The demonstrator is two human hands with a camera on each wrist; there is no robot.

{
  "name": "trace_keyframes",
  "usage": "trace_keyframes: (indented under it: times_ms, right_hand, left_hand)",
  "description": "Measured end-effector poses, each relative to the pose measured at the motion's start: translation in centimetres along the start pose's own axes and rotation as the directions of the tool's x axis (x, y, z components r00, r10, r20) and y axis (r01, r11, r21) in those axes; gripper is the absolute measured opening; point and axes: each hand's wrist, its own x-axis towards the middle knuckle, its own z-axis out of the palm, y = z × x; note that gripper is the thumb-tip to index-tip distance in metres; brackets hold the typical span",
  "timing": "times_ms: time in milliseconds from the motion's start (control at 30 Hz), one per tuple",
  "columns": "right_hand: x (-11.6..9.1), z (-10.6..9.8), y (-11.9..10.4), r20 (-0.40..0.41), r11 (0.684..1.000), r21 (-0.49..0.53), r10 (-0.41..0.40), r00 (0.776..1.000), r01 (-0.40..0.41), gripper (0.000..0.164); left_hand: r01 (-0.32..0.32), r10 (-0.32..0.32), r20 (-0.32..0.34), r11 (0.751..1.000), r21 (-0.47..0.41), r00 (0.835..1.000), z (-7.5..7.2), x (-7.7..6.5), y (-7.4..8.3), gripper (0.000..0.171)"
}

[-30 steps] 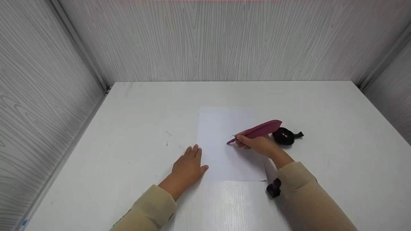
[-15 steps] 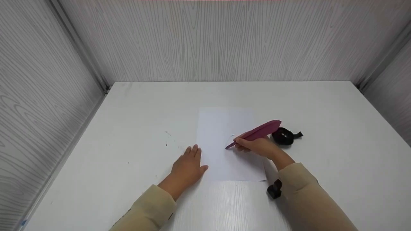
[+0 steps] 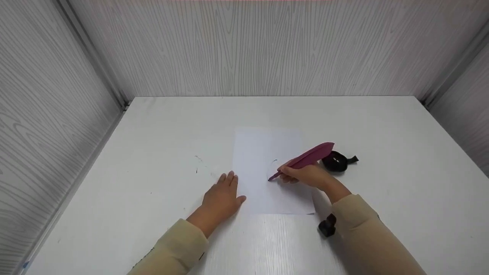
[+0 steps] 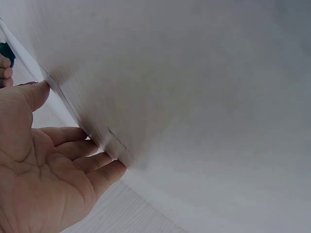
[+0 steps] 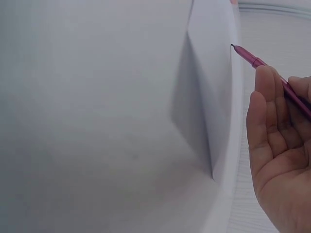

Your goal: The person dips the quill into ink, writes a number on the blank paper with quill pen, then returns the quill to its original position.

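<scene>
A white sheet of paper [image 3: 252, 152] lies on the table, bearing a thin curved line near its middle. My right hand [image 3: 305, 173] pinches a dark pink feather-shaped pen [image 3: 311, 156] between thumb and fingers. The pen's tip meets the sheet at the lower end of the curve. In the right wrist view the pen [image 5: 250, 57] shows its slim barrel and dark point, with my right hand [image 5: 284, 145] behind it. My left hand [image 3: 221, 196] rests flat at the paper's left edge, fingers extended. The left wrist view shows my left hand [image 4: 53, 160] with its fingertips on the surface.
A glossy black rounded object with a short stem [image 3: 336, 161] lies just right of the paper. A small black piece [image 3: 327, 226] sits beside my right sleeve. Dark marks [image 3: 197, 170] spot the white table [image 3: 160, 133]. Grey wood-grain panels [image 3: 267, 46] enclose the back and sides.
The pen tip has moved down the sheet and slightly left in my right hand, and the curved line has grown longer. My left hand has stayed at the paper's edge.
</scene>
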Motion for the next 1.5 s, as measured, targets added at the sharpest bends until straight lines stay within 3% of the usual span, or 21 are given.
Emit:
trace_keyframes:
  times_ms: [233, 400, 633, 1067, 1300, 1500]
  right_hand:
    - [-0.6, -0.1, 0.0, -0.006, 0.991, -0.084, 0.107, 0.994, -0.107, 0.043]
    - [-0.8, -0.4, 0.3, -0.025, 0.983, -0.112, 0.145, 0.989, -0.147, 0.046]
    - [-0.8, -0.7, 0.8, -0.030, 0.998, 0.023, 0.063, 0.998, -0.062, 0.041]
    - [-1.1, -1.3, 1.1, -0.076, 0.995, 0.095, 0.035, 0.996, -0.028, 0.029]
    - [-1.3, -1.6, 1.2, -0.079, 0.997, 0.077, 0.027, 0.997, -0.021, 0.033]
    - [-1.3, -2.0, 1.4, -0.094, 0.993, 0.120, 0.009, 0.996, 0.002, 0.032]
  left_hand:
    - [0.001, -0.001, 0.036, 1.000, -0.001, 0.999, 0.0, -0.1, 0.0, 0.067]
    - [0.001, -0.001, 0.012, 1.000, -0.004, 1.000, -0.1, -0.1, 0.0, 0.066]
    - [0.005, -0.005, 0.006, 1.000, -0.024, 1.000, -0.2, -0.2, 0.0, 0.066]
    - [0.005, -0.004, 0.014, 1.000, -0.027, 1.000, -0.1, -0.2, 0.0, 0.067]
    - [0.012, -0.011, 0.038, 0.999, -0.032, 0.999, -0.2, -0.2, 0.0, 0.068]
    - [0.018, -0.017, 0.033, 0.999, -0.039, 0.999, -0.2, -0.3, 0.1, 0.068]
